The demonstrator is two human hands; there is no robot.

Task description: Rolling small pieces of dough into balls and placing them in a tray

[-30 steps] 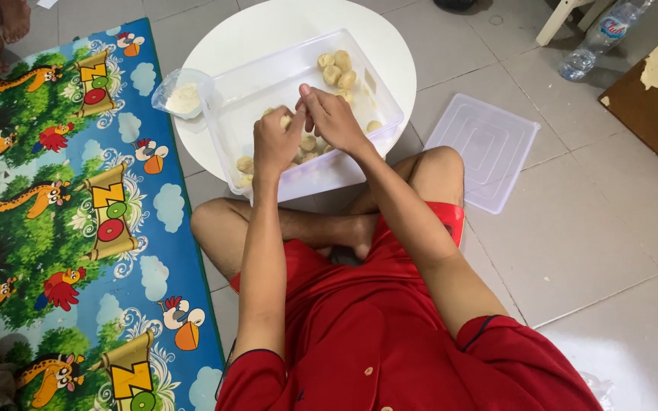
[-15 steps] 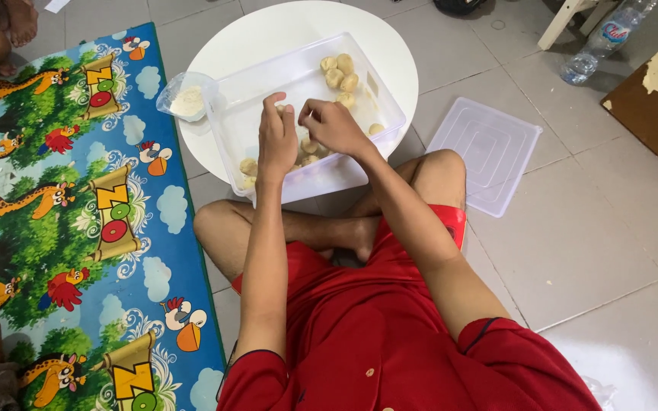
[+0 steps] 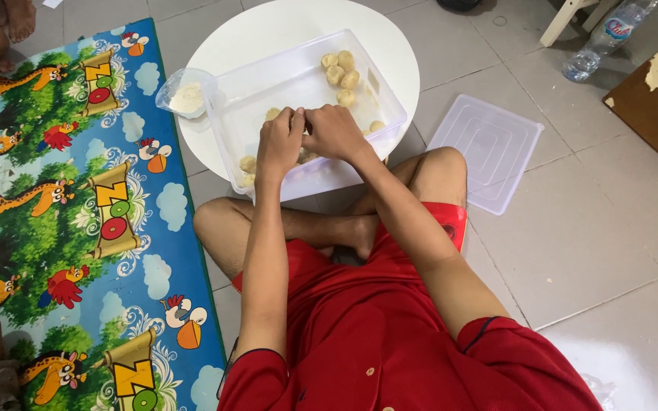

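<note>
- Pinching something small between both hands: left hand (image 3: pixel 279 141) and right hand (image 3: pixel 334 131) meet fingertip to fingertip over the clear tub (image 3: pixel 231 137); both grips closed, but whether on a dough ball I cannot tell.
- Risk: tub overhangs the near edge of the round tabletop (image 3: pixel 222 46); downward pressure could tip it toward the lap.
- Risk: finished dough balls (image 3: pixel 340 72) sit in the far corner, loose ones near the wrists could get squashed.
- Room: small flour container (image 3: pixel 184 93) just left of the tub, lid (image 3: pixel 489 148) on the floor well right; open floor to the right.

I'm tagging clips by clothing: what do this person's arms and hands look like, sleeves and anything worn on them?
Both arms are bare from the short red sleeves down. The sleeve hems show thin dark piping. The left hand and right hand are bare: no gloves, watch, rings or bands visible.
</note>
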